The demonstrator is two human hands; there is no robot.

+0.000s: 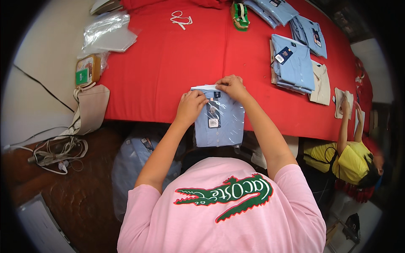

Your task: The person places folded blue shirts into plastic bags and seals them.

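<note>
In front of me, a folded light-blue shirt (223, 126) in a clear plastic bag lies at the table's near edge, its lower part hanging over. A dark tag (214, 110) with a white label shows through the plastic. My left hand (192, 106) is closed on the upper left side of the bagged shirt, fingertips beside the tag. At the top edge, my right hand (233, 87) pinches the bag near a white strip (206, 87), fingers curled and thumb pressed down.
The red-covered table (168, 63) holds stacked blue shirts (294, 63), a green tape dispenser (240, 17), a white cord (181, 20) and clear bags (107, 33). A beige bag (90, 107) sits left, above tangled cables (59, 154). A person in yellow (352, 162) works right.
</note>
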